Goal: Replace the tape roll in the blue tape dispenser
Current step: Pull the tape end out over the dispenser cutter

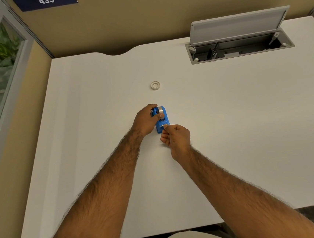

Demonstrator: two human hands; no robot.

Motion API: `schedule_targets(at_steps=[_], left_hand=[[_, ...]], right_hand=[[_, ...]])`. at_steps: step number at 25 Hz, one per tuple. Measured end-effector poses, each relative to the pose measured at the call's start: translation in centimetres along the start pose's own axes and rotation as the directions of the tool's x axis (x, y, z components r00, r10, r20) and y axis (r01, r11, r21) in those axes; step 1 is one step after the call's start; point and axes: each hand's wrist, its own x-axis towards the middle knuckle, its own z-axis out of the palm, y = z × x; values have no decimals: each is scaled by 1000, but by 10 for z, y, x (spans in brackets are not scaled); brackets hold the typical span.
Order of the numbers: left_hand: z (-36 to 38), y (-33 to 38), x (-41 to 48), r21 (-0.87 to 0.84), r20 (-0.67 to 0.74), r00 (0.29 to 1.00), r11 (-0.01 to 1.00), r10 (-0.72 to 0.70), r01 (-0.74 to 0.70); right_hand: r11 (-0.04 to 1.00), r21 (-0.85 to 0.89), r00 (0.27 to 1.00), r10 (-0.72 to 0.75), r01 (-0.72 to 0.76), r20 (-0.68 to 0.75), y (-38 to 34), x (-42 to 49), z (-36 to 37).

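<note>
Dispenser (163, 121) sits mid-tabletop (228, 112), its long axis running away from us, cutter end nearest and a roll (160, 110) seated at the far end. We grip the dispenser's far end with our left hand (146, 121), fingers curled over the roll, while our right hand (177, 136), right at the cutter, pinches what looks like the tape end (166, 126). Well beyond both hands, a thin ring (155, 85) lies flat.

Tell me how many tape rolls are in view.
2. The mounted roll sits in the blue dispenser, which the left hand grips; the loose roll lies alone on the white desk beyond it. None seems hidden.
</note>
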Motion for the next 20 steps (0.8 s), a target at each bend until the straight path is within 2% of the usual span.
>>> schedule_targets(at_steps=[13,16,20], left_hand=[[1,-4,1,29,-12,1000,999,18,-17],[0,-3,3,15,-3,1000,1000,6,-6],[-2,0,2,-51,5,1000,999,11,-11]], right_hand=[[994,51,995,91,-93,42,-4,-4,-2],[998,28,997,64,-63,-49,-7,-1,0],[995,-67,980,-86,75,-180,-17,4,0]])
